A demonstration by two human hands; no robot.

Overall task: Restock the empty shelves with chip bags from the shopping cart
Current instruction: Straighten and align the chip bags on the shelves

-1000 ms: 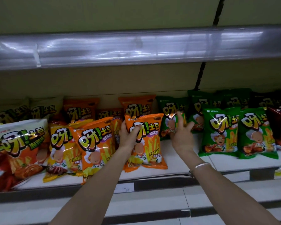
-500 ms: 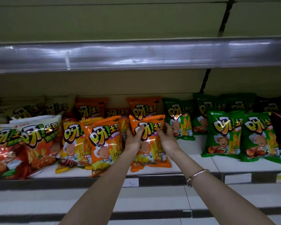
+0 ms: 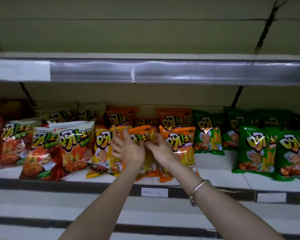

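Note:
An orange chip bag [image 3: 142, 135] stands at the front of the middle shelf [image 3: 215, 172], between a yellow bag [image 3: 102, 144] and a second orange bag [image 3: 182, 142]. My left hand [image 3: 126, 149] lies against its left side with the fingers stretched upward. My right hand [image 3: 161, 149] pinches its upper right edge. The hands cover most of the bag's face. More orange bags [image 3: 173, 118] stand behind. The shopping cart is out of sight.
Red-and-white bags [image 3: 71, 144] fill the shelf's left part and green bags [image 3: 256, 149] its right. A strip of bare shelf lies in front of the rear green bags. The upper shelf [image 3: 163, 71] above holds nothing visible. A lower shelf [image 3: 42, 205] runs beneath my arms.
Both hands let go of the right orange bag and moved left to the neighbouring orange bag. The view has shifted left and upward.

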